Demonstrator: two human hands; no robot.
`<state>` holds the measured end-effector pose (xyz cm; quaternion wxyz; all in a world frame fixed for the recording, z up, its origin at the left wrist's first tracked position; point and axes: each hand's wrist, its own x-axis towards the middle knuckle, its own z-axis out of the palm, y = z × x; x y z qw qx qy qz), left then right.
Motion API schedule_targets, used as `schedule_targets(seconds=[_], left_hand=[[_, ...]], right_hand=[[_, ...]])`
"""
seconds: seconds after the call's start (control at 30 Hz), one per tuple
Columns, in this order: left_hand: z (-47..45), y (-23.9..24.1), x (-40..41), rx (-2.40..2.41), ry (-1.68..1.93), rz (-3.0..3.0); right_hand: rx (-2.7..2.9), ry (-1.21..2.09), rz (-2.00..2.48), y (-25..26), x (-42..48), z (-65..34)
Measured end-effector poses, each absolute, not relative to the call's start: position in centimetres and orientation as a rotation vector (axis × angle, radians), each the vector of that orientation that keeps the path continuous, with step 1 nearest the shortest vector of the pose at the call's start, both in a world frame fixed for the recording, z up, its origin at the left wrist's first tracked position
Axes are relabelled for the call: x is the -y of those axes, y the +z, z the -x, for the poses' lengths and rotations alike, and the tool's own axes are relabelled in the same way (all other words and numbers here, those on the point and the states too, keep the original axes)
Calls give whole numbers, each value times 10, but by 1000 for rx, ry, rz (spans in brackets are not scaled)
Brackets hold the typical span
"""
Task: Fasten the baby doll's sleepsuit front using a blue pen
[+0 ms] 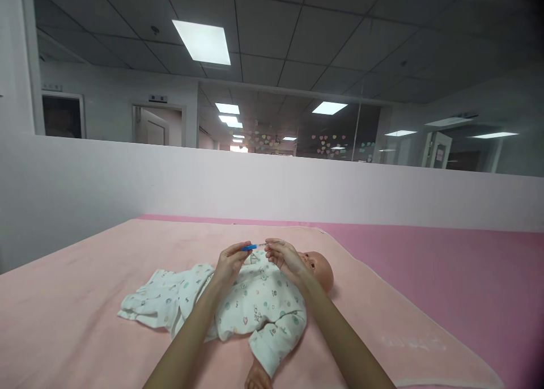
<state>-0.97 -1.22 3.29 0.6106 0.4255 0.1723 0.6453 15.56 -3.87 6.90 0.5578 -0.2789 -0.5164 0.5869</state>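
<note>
A baby doll (317, 267) in a white patterned romper (250, 304) lies on a light pink blanket (85, 309), head to the right. Above its chest my left hand (229, 261) pinches the blue end of a thin stick-like tool (251, 246). My right hand (285, 257) pinches the other, paler end of the same tool. Both hands hover just over the doll without touching it. My right forearm hides part of the doll's neck and shoulder.
The blanket covers a darker pink bed surface (446, 275). A low white partition wall (272, 185) runs behind the bed, with glass above it showing an office with doors and ceiling lights.
</note>
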Motion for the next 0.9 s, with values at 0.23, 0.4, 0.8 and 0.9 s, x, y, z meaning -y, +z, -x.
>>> schedule_targets(seconds=[0.23, 0.4, 0.8, 0.9], left_hand=[[11, 35, 13, -241, 1481, -866], [10, 35, 14, -249, 1481, -829], [8, 21, 4, -398, 1396, -843], [8, 13, 0, -441, 1340, -848]], right_hand=[[1225, 1374, 632, 68, 42, -153], [1195, 1346, 565, 63, 44, -144], [1308, 1176, 495, 140, 41, -146], [1366, 1001, 468, 168, 51, -146]])
